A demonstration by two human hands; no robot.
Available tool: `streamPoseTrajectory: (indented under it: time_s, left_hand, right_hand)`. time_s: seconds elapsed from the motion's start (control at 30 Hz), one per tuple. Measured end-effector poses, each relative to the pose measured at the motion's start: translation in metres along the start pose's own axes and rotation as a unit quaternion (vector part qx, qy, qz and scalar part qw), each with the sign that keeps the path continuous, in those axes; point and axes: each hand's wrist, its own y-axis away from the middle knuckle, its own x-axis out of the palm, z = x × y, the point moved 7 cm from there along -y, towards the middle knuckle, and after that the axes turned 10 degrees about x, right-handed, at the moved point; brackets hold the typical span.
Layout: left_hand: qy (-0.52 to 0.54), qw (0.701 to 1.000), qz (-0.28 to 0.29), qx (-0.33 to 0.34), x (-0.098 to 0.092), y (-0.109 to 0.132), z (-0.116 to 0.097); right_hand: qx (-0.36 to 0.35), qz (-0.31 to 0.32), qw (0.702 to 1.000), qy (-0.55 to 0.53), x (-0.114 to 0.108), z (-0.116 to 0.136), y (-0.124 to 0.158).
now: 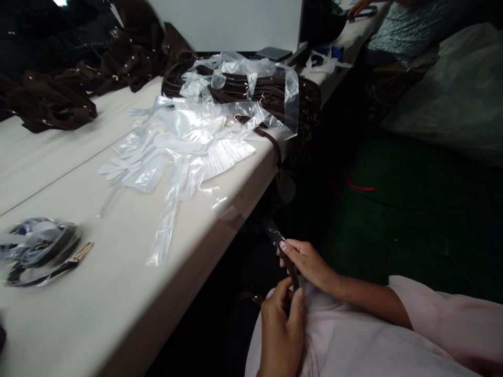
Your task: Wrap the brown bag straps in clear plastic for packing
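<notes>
Over my lap, beside the table edge, both hands hold one dark brown strap [291, 269]. My right hand [304, 262] pinches its upper part, where a clear plastic sleeve [271, 230] covers the far end. Lower down, my left hand [281, 330] grips the strap between thumb and fingers. Another bit of strap with a metal clasp [257, 299] shows in the dark left of my left hand. On the table lies a loose heap of clear plastic sleeves [184, 131] with white strips among them. Behind it is a thick bundle of brown straps [306, 94] with gold-coloured hardware.
Coiled straps in plastic [43, 246] lie at the table's left. Brown pieces with gold rings [51, 99] are piled at the back left. A white panel [231, 23] stands behind the bundle. Another person's hand [357, 9] is at the far right, near a large translucent bag [459, 89].
</notes>
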Motion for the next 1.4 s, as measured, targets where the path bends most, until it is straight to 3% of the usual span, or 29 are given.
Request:
streamPoseTrajectory:
  time_s: [0.13, 0.23, 0.33, 0.43, 0.53, 0.6, 0.8, 0.87, 0.93, 1.07, 1.13, 1.3, 1.4]
  left_hand:
    - [0.079, 0.994, -0.045, -0.056, -0.007, -0.007, 0.01]
    - [0.064, 0.995, -0.055, -0.056, -0.011, -0.011, 0.012]
    - [-0.048, 0.996, -0.065, 0.028, -0.015, -0.013, 0.006]
    - [-0.231, 0.96, -0.087, 0.132, -0.016, -0.009, -0.003]
    - [-0.359, 0.913, -0.115, 0.157, -0.021, -0.008, -0.003]
    - [-0.356, 0.915, -0.126, 0.145, -0.026, -0.011, -0.001]
    - [-0.09, 0.987, -0.112, 0.074, -0.037, -0.03, 0.008]
    - [-0.008, 0.993, -0.11, 0.043, -0.039, -0.033, 0.013]
    - [0.064, 0.991, -0.12, -0.004, -0.04, -0.033, 0.02]
    - [0.239, 0.96, -0.131, -0.068, -0.037, -0.033, 0.028]
    - [0.325, 0.934, -0.124, -0.075, -0.034, -0.034, 0.027]
    - [0.505, 0.849, -0.129, -0.086, -0.026, -0.037, 0.03]
    - [0.52, 0.837, -0.143, -0.097, -0.024, -0.035, 0.034]
  right_hand:
    - [-0.033, -0.008, 0.995, 0.096, -0.007, 0.008, 0.0]
    - [-0.072, -0.04, 0.967, 0.24, -0.01, 0.02, 0.004]
    - [-0.119, -0.082, 0.914, 0.38, -0.006, 0.032, 0.01]
    - [-0.151, -0.088, 0.878, 0.445, 0.002, 0.035, 0.015]
    - [-0.16, -0.072, 0.878, 0.444, 0.007, 0.031, 0.017]
    - [-0.166, -0.049, 0.892, 0.418, 0.009, 0.028, 0.017]
    - [-0.244, 0.035, 0.901, 0.356, 0.021, 0.032, 0.02]
    - [-0.257, 0.034, 0.9, 0.351, 0.023, 0.035, 0.02]
    - [-0.253, -0.005, 0.904, 0.345, 0.019, 0.037, 0.016]
    - [-0.242, -0.13, 0.922, 0.273, 0.006, 0.043, 0.011]
    - [-0.246, -0.151, 0.929, 0.23, 0.005, 0.045, 0.011]
    - [-0.283, -0.062, 0.942, 0.167, 0.025, 0.044, 0.015]
    - [-0.318, -0.042, 0.934, 0.155, 0.032, 0.043, 0.019]
